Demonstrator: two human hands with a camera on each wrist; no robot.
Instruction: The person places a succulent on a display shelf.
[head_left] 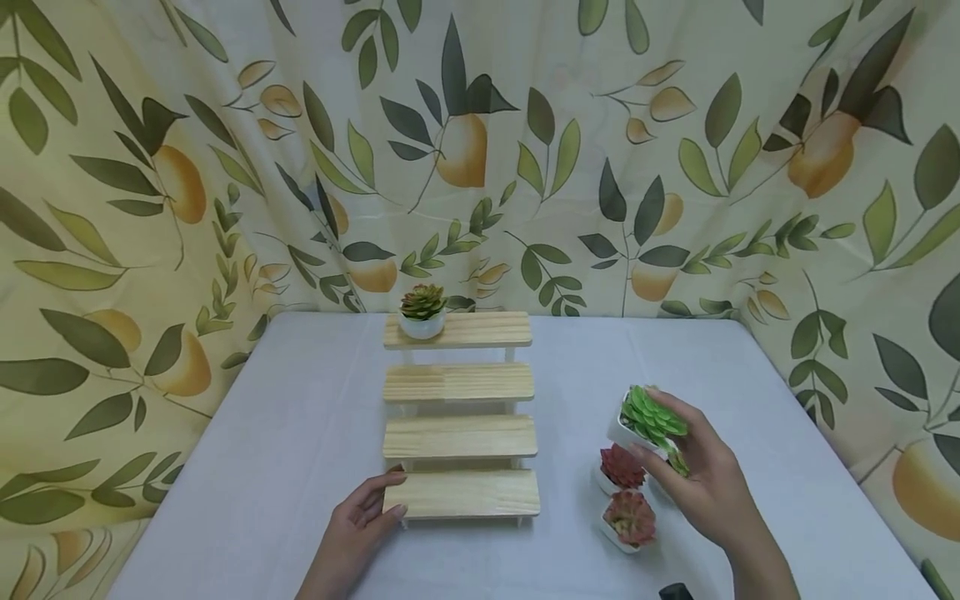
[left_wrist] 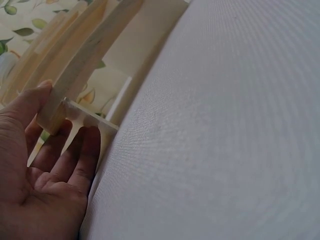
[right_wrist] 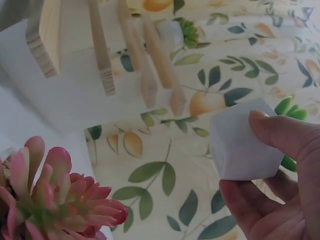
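- The left hand [head_left: 362, 517], fingers curled, grips the left end of the four-tier wooden stand's [head_left: 461, 496] lowest step.
- The right hand [head_left: 701, 471] pinches a green succulent's [head_left: 651, 415] white pot [right_wrist: 240, 142] between thumb and fingers, lifted.
- Two red succulents [head_left: 630, 518] sit just left of the right hand, nearer its wrist.
- White-covered worktop [head_left: 795, 467] stretches between both hands; its right edge runs beyond the right.

boards [head_left: 462, 493]: 4 | red succulents [head_left: 630, 518]: 2 | green succulents [head_left: 651, 415]: 2+ | hands [head_left: 705, 479]: 2
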